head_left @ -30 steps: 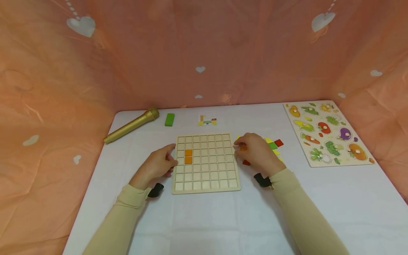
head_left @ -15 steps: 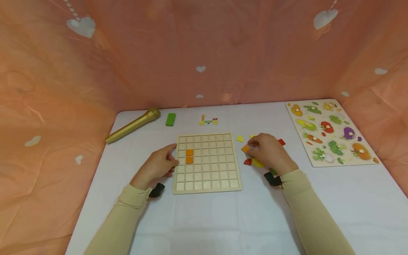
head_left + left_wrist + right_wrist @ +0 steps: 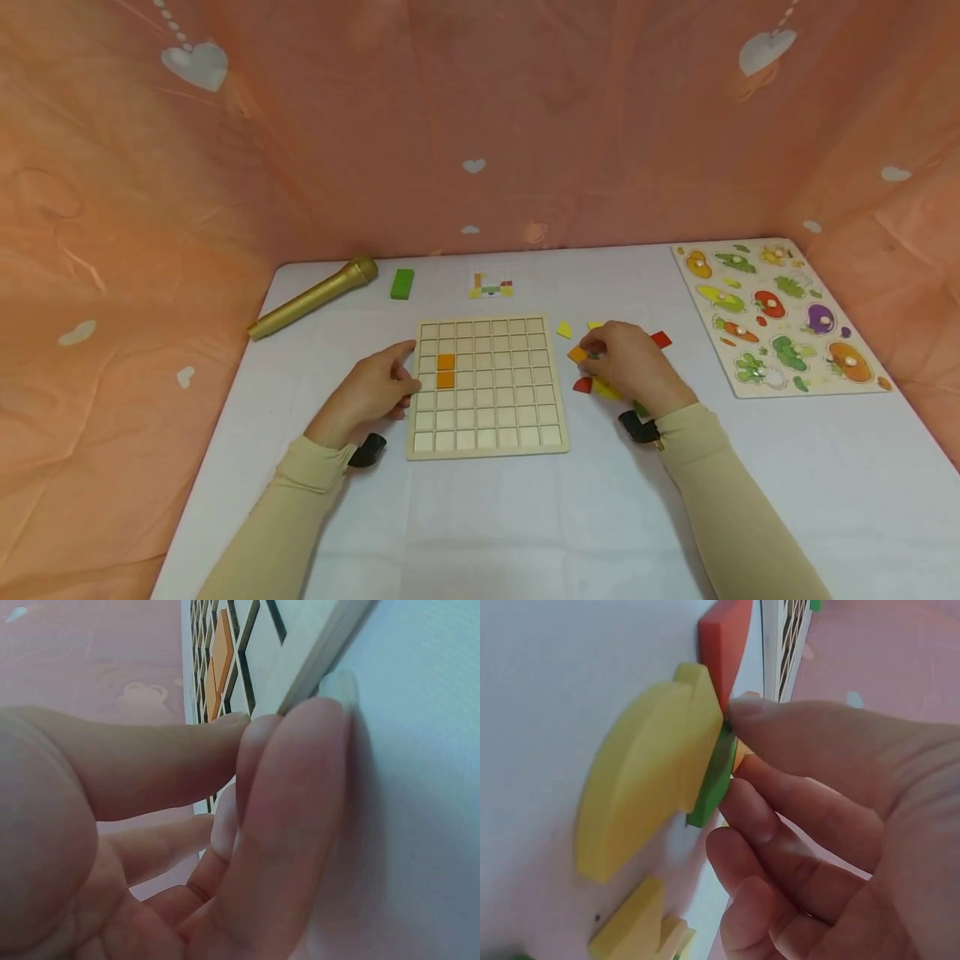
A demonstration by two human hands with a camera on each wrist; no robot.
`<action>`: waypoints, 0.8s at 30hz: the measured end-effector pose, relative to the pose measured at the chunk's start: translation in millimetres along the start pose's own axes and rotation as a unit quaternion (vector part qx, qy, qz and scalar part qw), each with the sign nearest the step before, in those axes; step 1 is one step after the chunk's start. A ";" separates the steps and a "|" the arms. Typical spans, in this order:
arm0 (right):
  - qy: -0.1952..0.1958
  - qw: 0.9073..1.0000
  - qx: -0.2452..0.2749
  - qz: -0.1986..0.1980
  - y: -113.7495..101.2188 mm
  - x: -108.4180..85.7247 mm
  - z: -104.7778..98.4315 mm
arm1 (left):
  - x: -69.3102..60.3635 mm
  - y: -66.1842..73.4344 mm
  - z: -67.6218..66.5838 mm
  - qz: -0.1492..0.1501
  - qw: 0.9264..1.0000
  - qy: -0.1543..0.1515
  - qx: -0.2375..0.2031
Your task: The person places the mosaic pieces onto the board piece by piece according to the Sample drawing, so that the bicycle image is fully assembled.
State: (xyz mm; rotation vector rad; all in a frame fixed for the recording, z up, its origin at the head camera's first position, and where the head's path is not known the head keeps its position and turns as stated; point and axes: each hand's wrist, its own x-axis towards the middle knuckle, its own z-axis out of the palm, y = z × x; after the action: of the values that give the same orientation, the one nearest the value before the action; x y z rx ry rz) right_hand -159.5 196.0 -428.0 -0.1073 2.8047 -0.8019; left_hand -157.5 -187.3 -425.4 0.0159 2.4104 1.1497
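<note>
In the head view, a wooden grid board lies on the table with two orange tiles, one above the other, in its left part. My left hand rests its thumb and index finger, spread apart, against the board's left edge; the left wrist view shows fingertips touching that edge. To the board's right, my right hand has thumb and index finger on either side of another orange tile. From the right wrist, the thumb hides part of this tile, beside a green piece and a red piece.
Yellow pieces and a red piece lie around my right hand. Behind the board are a small pattern card, a green block and a gold microphone. A vegetable puzzle lies at the far right.
My right hand has moved right, from beside the board's right edge to the loose pieces, and its fingers now flank an orange tile. My left hand stays at the board's left edge.
</note>
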 end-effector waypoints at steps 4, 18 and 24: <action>0.000 1.000 0.008 -0.002 -1.4 -1.0 0.5 | -0.3 0.7 -0.1 0.001 1.000 0.001 0.004; 0.009 1.000 -0.005 -0.024 -5.3 -0.2 8.5 | -1.1 1.6 0.2 0.003 1.000 -0.002 0.021; 0.013 0.999 -0.013 -0.039 -6.1 -1.0 10.3 | -3.0 3.0 0.0 0.001 1.000 -0.002 0.015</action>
State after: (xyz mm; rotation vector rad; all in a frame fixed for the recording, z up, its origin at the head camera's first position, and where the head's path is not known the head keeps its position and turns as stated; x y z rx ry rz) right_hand -156.0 185.6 -433.1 -0.2125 2.8517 -0.7900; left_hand -155.4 -185.9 -422.0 0.0309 2.4259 1.1127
